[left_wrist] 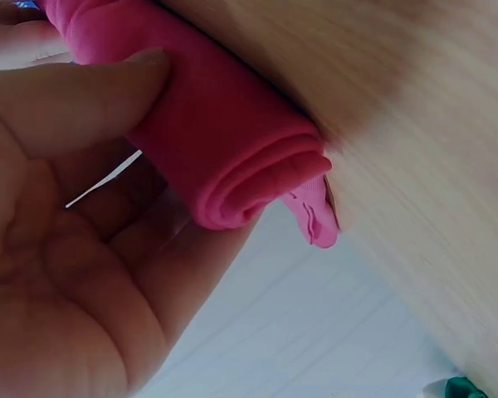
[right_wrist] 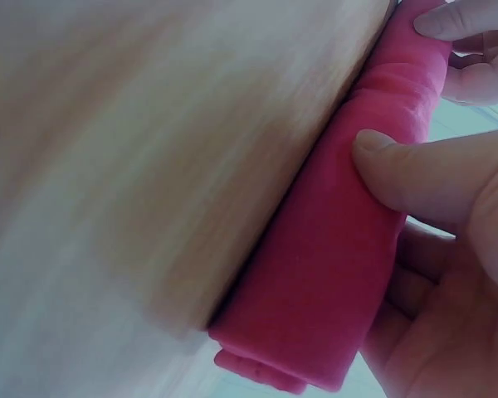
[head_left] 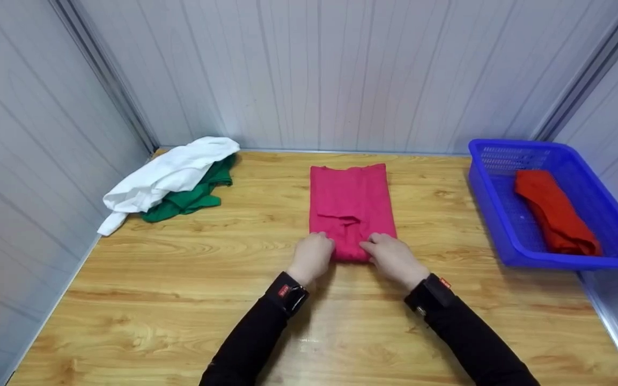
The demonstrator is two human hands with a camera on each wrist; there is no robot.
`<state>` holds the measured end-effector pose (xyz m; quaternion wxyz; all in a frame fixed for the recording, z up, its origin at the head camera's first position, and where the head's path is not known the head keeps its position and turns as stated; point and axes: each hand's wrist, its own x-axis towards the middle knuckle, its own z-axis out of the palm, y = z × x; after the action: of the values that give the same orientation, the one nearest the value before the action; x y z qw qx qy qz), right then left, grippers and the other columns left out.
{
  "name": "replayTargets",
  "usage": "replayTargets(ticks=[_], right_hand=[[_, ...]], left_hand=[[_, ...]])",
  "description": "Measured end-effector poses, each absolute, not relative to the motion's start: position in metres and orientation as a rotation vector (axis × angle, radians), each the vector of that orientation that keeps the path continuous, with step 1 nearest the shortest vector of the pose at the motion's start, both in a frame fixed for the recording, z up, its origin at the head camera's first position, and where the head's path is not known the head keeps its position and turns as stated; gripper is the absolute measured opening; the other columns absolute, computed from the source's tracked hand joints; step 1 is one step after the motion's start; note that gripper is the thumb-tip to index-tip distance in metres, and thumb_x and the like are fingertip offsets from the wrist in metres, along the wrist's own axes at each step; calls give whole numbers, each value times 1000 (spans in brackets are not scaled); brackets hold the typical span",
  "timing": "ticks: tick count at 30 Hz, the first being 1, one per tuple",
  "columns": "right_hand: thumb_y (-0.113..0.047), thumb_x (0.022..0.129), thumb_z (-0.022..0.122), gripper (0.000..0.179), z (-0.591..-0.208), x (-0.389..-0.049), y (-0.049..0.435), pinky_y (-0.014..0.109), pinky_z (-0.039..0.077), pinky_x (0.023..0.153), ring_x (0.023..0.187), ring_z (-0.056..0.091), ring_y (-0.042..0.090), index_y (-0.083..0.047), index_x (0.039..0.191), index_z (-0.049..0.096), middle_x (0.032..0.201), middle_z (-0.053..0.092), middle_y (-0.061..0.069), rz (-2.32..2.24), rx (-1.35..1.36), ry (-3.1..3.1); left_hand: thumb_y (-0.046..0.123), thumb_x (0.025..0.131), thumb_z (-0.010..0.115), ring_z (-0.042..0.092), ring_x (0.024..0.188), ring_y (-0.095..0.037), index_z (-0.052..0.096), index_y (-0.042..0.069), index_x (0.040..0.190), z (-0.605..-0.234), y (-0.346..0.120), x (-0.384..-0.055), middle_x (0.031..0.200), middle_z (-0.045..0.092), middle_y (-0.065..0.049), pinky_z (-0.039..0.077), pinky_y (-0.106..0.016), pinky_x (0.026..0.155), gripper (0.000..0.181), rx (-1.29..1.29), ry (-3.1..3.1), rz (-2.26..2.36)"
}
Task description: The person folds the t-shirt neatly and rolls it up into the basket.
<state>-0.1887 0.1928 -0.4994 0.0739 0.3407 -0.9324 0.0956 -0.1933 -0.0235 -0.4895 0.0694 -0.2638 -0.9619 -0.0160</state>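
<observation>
A pink garment (head_left: pixel 349 193) lies in the middle of the wooden table, its near edge rolled up in several layers. My left hand (head_left: pixel 313 257) grips the left end of that roll, thumb on the near side and fingers over the top. At the right part of the roll, my right hand (head_left: pixel 395 259) holds it the same way. In the left wrist view the roll's spiral end (left_wrist: pixel 266 178) shows beyond the fingers. The right wrist view shows the thumb pressed on the roll (right_wrist: pixel 307 249), close against the tabletop.
At the back left, a white cloth (head_left: pixel 172 174) lies heaped over a green cloth (head_left: pixel 193 198). A blue plastic basket (head_left: pixel 488 203) stands on the right with a folded orange-red cloth (head_left: pixel 556 214) inside. Panelled walls (head_left: pixel 309 75) border the table at the back and sides.
</observation>
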Motion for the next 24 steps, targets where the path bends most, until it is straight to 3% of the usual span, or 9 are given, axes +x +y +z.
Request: replayTargets(ticks=[6,17,24], right_hand=[[1,81,75,28,-500,-188,195,39,49,70,81,55,27,-4,108,72,85,51,6,259,1059,-2765],[2,83,74,26,-497,-186,199,44,51,87,95,63,31,-2,108,71,97,66,11,389,1041,-2830],[-3,88,70,21,-498,-187,200,46,51,90,99,64,34,-1,108,65,101,68,15,458,1013,-2864]], left_hand=[[1,74,75,64,77,-24,71,9,80,-490,-25,-192,86,65,-7,57,-36,64,11,-808,-2900,-92],[-4,72,75,66,79,-25,71,10,82,-486,-30,-192,85,68,-6,56,-37,69,18,-836,-2953,-231],[0,81,72,67,81,-26,63,8,85,-490,-35,-199,81,67,-7,55,-38,74,13,-851,-2946,-431]])
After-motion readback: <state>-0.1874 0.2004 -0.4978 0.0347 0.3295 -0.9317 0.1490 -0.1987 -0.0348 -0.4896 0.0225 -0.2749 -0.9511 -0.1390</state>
